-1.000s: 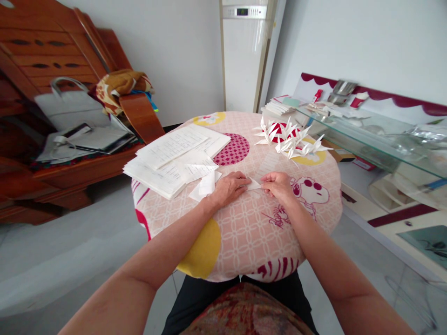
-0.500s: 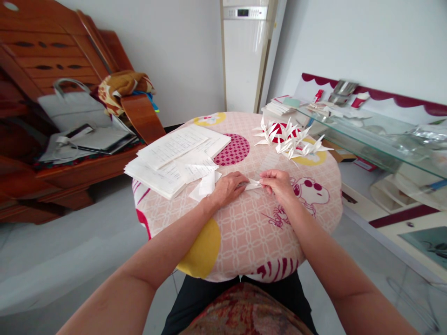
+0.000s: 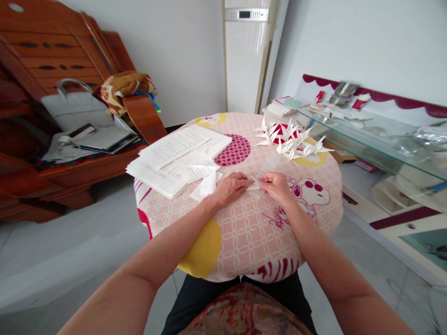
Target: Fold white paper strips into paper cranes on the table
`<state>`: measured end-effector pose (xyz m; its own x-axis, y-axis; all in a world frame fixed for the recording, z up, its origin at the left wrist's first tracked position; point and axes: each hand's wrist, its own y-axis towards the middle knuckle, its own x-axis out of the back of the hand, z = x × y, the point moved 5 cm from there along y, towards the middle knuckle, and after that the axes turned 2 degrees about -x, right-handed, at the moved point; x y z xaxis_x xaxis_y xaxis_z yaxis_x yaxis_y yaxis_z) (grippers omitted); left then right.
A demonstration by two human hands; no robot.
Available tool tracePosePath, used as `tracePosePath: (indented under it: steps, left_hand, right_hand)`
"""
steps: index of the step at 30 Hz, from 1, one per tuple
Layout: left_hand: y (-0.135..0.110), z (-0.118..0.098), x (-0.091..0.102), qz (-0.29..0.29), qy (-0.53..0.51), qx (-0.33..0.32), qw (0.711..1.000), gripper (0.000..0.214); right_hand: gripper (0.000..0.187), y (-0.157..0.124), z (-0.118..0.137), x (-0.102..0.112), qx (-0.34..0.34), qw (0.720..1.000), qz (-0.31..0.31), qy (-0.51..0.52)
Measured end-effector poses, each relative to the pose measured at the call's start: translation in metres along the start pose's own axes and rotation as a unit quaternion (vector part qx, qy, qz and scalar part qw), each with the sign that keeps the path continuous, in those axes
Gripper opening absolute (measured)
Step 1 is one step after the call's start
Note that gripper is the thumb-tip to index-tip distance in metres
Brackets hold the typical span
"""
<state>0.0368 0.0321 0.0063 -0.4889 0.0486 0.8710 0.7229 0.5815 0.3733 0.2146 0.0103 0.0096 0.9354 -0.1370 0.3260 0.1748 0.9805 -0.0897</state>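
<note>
A small folded piece of white paper (image 3: 253,184) lies on the patterned tablecloth between my hands. My left hand (image 3: 231,187) rests on its left end, fingers together and pressing it down. With thumb and fingers pinched, my right hand (image 3: 275,184) grips the paper's right end. Beside my left wrist are some loose small paper pieces (image 3: 208,183). A stack of written sheets (image 3: 167,158) spreads over the table's left part. Several folded white paper cranes (image 3: 291,139) stand in a group at the back right of the table.
The round table (image 3: 240,232) is covered with a pink cloth. To the right stands a glass-topped cabinet (image 3: 366,139) with papers, metal bowls and cups. A wooden bench (image 3: 63,181) on the left holds a grey bag (image 3: 71,109). Behind stands a tall white air conditioner (image 3: 245,60).
My left fingers have extended slightly to the right along the paper, and my right fingertips have shifted a little on its end. The piles and cranes stay in place.
</note>
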Motion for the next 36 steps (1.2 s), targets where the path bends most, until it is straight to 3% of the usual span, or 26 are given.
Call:
tracePosePath:
  steps: [9, 19, 23, 29, 32, 36]
  left_hand:
    - [0.002, -0.001, -0.002, 0.021, 0.031, 0.019, 0.999, 0.037]
    - [0.004, 0.007, 0.0, -0.002, -0.055, 0.022, 0.998, 0.032]
    - [0.001, 0.007, 0.005, -0.008, -0.082, 0.036, 0.996, 0.032]
    - [-0.004, 0.009, 0.011, -0.033, -0.124, 0.075, 0.989, 0.027]
    - [-0.005, 0.011, 0.012, -0.044, -0.136, 0.083, 0.986, 0.024]
    - [-0.006, 0.012, 0.014, -0.064, -0.146, 0.079, 0.984, 0.016]
  right_hand:
    - [0.019, 0.007, -0.004, -0.005, 0.036, 0.999, 0.01, -0.026]
    - [0.011, 0.007, 0.001, -0.006, 0.068, 0.997, -0.042, -0.024]
    - [0.013, 0.005, 0.007, -0.007, 0.101, 0.994, -0.041, 0.018]
    - [0.015, 0.005, 0.003, -0.011, 0.083, 0.991, 0.003, 0.107]
    - [0.007, 0.005, 0.003, -0.01, 0.103, 0.993, 0.006, 0.059]
    - [0.008, -0.002, 0.012, -0.004, 0.199, 0.974, -0.027, -0.105]
